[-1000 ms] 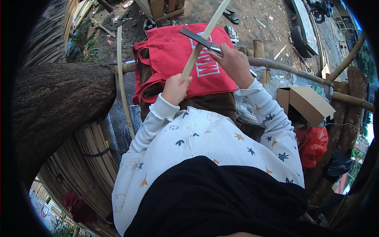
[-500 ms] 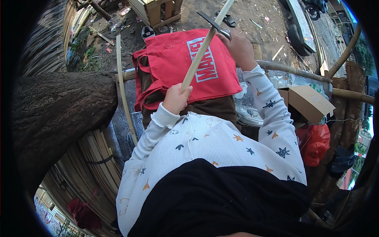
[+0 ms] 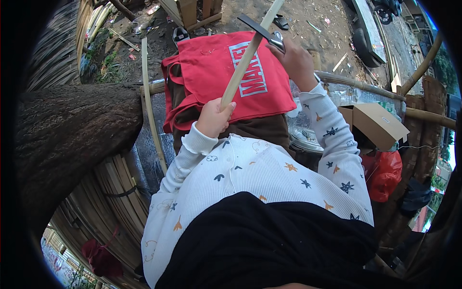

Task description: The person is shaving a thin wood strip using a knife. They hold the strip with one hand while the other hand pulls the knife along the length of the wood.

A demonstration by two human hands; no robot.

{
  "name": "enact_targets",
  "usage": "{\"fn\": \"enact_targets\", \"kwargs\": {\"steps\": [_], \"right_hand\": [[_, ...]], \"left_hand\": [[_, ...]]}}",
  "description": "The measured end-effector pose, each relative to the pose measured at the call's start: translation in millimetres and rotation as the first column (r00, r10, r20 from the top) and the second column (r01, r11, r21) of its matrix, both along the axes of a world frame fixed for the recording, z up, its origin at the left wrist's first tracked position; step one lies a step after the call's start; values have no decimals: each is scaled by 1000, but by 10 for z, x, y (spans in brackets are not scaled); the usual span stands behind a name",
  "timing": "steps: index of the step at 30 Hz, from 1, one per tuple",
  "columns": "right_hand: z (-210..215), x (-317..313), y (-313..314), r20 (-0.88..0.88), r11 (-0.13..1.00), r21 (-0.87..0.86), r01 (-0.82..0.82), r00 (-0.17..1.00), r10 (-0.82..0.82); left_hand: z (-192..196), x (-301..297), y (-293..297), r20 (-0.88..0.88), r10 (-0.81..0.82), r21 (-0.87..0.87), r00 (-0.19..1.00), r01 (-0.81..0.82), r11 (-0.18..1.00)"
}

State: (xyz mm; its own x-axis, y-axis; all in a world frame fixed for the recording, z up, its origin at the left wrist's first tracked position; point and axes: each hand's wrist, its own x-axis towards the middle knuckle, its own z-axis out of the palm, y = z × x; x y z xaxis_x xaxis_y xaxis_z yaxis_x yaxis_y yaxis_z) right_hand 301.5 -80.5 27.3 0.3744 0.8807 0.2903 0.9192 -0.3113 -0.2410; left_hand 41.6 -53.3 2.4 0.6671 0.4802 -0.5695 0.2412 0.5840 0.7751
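Observation:
My left hand (image 3: 214, 118) is closed around the lower end of a pale bamboo strip (image 3: 243, 70), which slants up and away to the right. In my right hand (image 3: 297, 63) is a knife (image 3: 253, 26) with a dark blade, its fingers wrapped about the handle. The blade lies across the strip, touching it or very close to it. Under the strip a red cloth bag (image 3: 209, 62) with a white printed panel is spread over my lap. Small pale shavings lie on the bag.
Another bamboo strip (image 3: 150, 103) leans at the left, beside a thick dark trunk (image 3: 79, 120). Bundled bamboo slats (image 3: 113, 192) stand below it. At the right are an opened cardboard box (image 3: 380, 126) and a red plastic bag (image 3: 386, 176). A bamboo pole (image 3: 358, 84) crosses ahead; a wooden crate (image 3: 192, 12) stands beyond.
My right hand has shifted slightly down and to the right, with the knife still across the strip. The left hand keeps its grip, having moved only a little.

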Motion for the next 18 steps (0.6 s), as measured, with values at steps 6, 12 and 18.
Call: {"fn": "enact_targets", "kwargs": {"steps": [6,12,18], "right_hand": [[5,248,140,-113,995,16,101,989,-98],[-193,-639,-284,-354,953,-230,-199,929,109],[-428,-710,-240,-367,972,-203,-117,929,35]], "left_hand": [[-32,20,-12,-13,-43,-8,999,42,999],[-228,-15,281,62,-34,-311,997,52,949],[-369,142,500,111,-30,-365,993,69,928]]}}
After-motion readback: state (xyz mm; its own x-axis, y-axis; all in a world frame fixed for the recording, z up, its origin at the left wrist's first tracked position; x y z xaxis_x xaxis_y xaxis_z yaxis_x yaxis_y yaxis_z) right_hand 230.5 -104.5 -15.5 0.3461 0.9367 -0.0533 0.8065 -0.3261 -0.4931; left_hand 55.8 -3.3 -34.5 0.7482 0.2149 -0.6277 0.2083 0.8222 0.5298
